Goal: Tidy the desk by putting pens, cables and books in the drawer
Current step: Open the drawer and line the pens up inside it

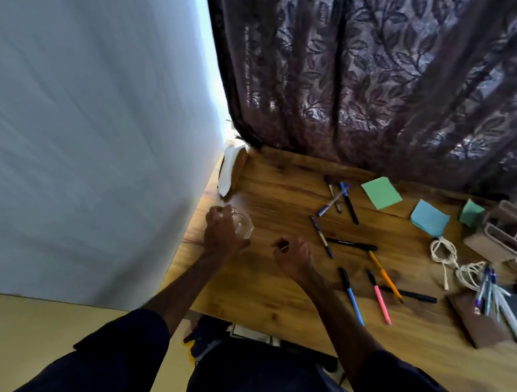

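— At the left edge of the tabletop [256,292], we record the left hand [225,232], its grip closed round a clear glass dish [243,223]. The dish is not a listed item.
— And beside it?
— The right hand [295,258] hangs above the wood, fingers curled. We cannot tell whether that grip holds anything.
— Progress?
— We judge it barely begun. Across the middle, loose pens [352,295] lie scattered. Further right, white cables [444,252] sit coiled, and a brown notebook [474,326] lies near the front edge with more pens across it.
— The drawer?
— We cannot make one out. All three categories remain to be stowed.
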